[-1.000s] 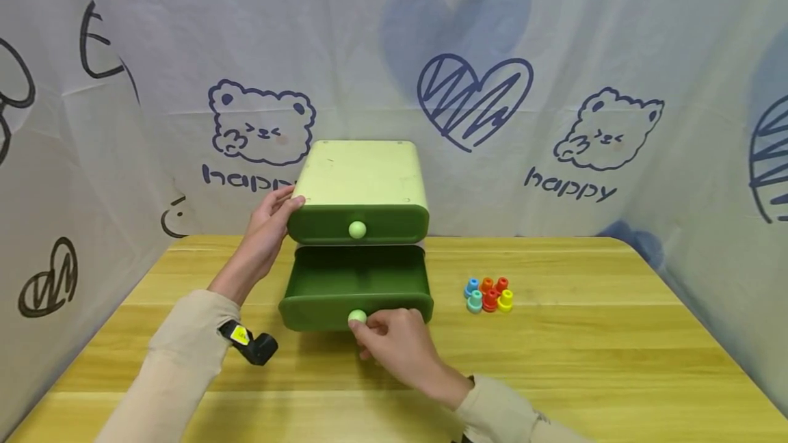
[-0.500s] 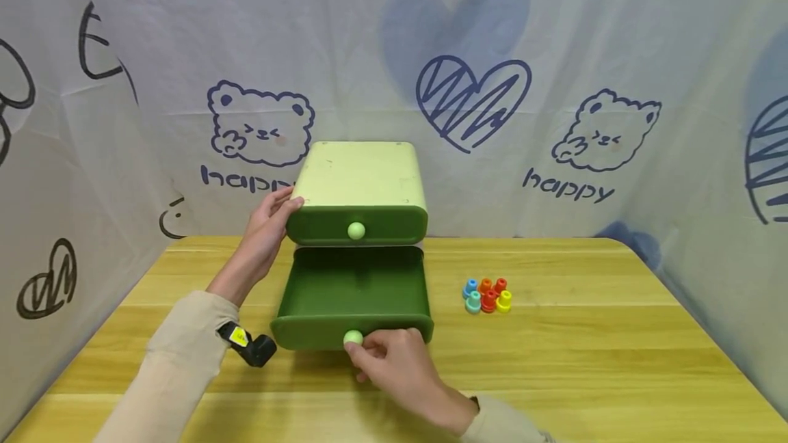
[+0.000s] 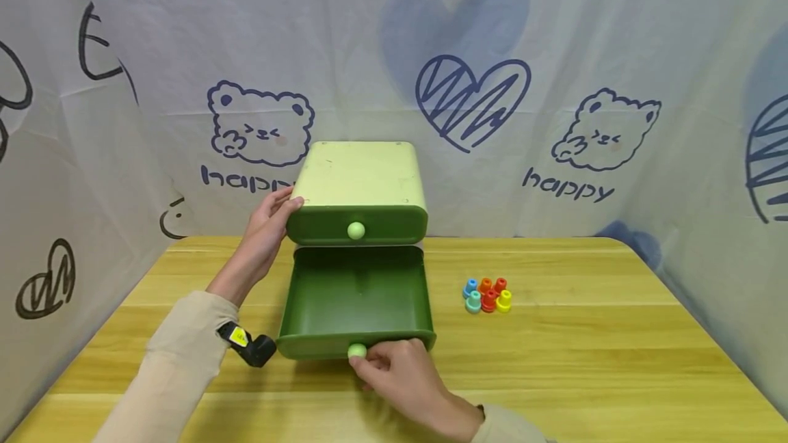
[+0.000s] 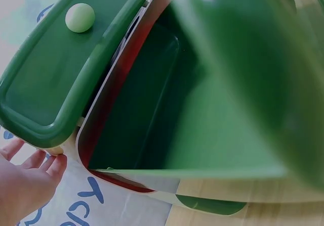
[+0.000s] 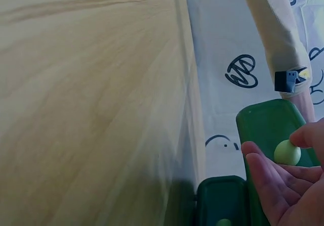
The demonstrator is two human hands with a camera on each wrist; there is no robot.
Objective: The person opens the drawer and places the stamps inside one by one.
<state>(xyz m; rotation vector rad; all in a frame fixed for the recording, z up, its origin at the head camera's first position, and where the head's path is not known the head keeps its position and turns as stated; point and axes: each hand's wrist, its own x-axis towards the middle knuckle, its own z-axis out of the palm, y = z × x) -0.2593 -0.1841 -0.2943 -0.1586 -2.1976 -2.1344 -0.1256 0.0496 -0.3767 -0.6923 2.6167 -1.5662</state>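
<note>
A small cabinet [image 3: 360, 173] with a pale yellow-green top stands on the table. Its upper green drawer [image 3: 320, 225] is closed. The lower drawer [image 3: 320, 346] is pulled well out, and nothing lies in the part of it that shows. My right hand [image 3: 406, 376] pinches the lower drawer's round pale-green knob [image 3: 356, 351] between thumb and fingers; the right wrist view shows this knob [image 5: 287, 152] close up. My left hand [image 3: 263, 227] rests against the cabinet's left side, its thumb at the top front corner. In the left wrist view its fingers [image 4: 33, 161] touch that side.
Several small coloured cone-shaped pieces [image 3: 488, 296] stand grouped on the wooden table [image 3: 585, 361], right of the drawer. Behind the table hangs a white printed curtain [image 3: 369, 33]. A black wrist camera [image 3: 249, 344] juts out from my left sleeve beside the drawer.
My right hand has drawn the lower drawer farther out toward me, so more of its inside shows. The left hand and the coloured pieces have stayed in place.
</note>
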